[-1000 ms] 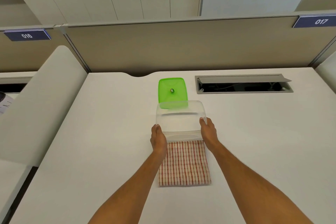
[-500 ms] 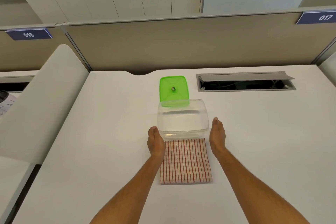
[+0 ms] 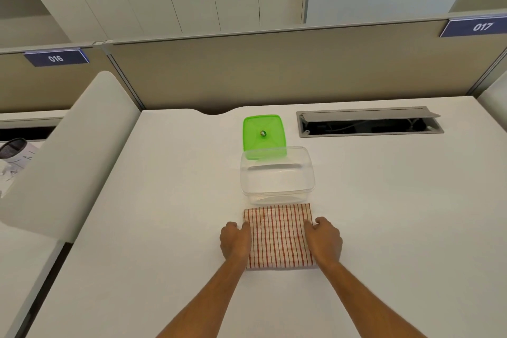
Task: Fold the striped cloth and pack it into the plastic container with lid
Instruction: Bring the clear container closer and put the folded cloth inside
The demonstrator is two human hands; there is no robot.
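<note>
With the folded red-and-white striped cloth [image 3: 278, 236] lying flat just before the clear plastic container [image 3: 277, 174], left hand [image 3: 235, 239] and right hand [image 3: 325, 239] pinching its side edges should lift evenly, keeping the folds together.

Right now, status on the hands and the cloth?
Left hand and right hand grip the folded striped cloth's side edges. Container open, empty. Green lid behind it. Nothing in the way.

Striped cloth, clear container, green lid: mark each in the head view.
striped cloth [image 3: 278, 236], head view, centre of the folded top face.
clear container [image 3: 277, 191], head view, near rim.
green lid [image 3: 263, 129], head view, top face beside the centre knob.
</note>
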